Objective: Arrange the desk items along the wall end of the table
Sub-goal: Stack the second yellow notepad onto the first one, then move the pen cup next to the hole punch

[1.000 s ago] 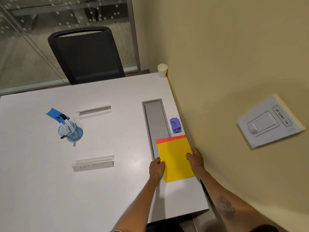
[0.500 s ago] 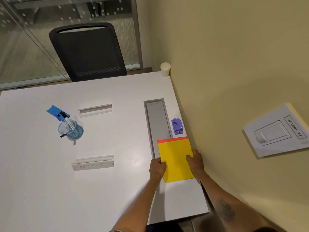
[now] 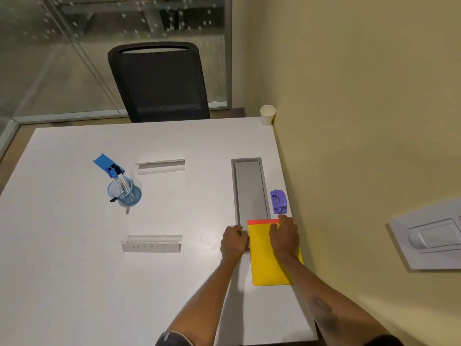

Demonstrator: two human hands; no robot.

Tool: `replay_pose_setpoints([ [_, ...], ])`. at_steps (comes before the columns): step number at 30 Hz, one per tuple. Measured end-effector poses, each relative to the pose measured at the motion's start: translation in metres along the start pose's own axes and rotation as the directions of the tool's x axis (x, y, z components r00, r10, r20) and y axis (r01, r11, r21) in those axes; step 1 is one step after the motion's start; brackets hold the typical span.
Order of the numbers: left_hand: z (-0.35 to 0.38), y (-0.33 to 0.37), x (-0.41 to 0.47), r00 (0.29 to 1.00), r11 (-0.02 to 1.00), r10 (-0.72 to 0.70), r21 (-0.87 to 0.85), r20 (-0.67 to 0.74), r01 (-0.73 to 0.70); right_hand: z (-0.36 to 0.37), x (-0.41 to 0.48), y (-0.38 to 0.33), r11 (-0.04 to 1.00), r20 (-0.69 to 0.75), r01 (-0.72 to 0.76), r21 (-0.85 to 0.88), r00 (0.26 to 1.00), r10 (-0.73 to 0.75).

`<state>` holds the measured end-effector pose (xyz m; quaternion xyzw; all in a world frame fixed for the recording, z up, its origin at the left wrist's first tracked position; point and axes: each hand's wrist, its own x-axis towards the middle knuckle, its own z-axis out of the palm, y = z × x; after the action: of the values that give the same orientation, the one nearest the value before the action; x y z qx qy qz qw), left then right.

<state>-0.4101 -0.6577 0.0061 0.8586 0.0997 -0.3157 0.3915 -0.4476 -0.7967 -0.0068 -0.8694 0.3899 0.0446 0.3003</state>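
Observation:
A yellow paper stack (image 3: pixel 265 265) with a red sheet showing at its far edge lies flat by the wall, at the near end of the grey cable tray (image 3: pixel 249 186). My left hand (image 3: pixel 233 242) is curled against the stack's left edge. My right hand (image 3: pixel 284 236) rests on top of the stack, its fingertips at the far edge, just short of a purple hole punch (image 3: pixel 279 202). Further left on the white table (image 3: pixel 194 143) are a blue mesh pen cup (image 3: pixel 124 193) with markers and two white name holders (image 3: pixel 161 166) (image 3: pixel 152 243).
A white paper cup (image 3: pixel 267 115) stands in the far corner against the yellow wall. A black mesh chair (image 3: pixel 157 81) sits behind the table's far edge. A switch plate (image 3: pixel 431 236) is on the wall at right. Glass partition at the back left.
My right hand has slid from the stack's right edge onto its top, toward the far edge. The left hand stays at the left edge. The stack has hardly moved.

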Motion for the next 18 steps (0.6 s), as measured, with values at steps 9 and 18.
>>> replay_pose_setpoints([
  [9,-0.079,-0.005,0.040,0.990,0.998,-0.050,-0.034,-0.130,0.046,0.027,0.017,-0.093,0.970,0.196,0.234,0.067,0.950,-0.242],
  [18,-0.170,-0.055,0.068,0.937,0.973,-0.164,-0.208,-0.308,0.102,0.077,0.011,-0.183,0.911,0.395,0.379,0.163,0.821,-0.412],
])
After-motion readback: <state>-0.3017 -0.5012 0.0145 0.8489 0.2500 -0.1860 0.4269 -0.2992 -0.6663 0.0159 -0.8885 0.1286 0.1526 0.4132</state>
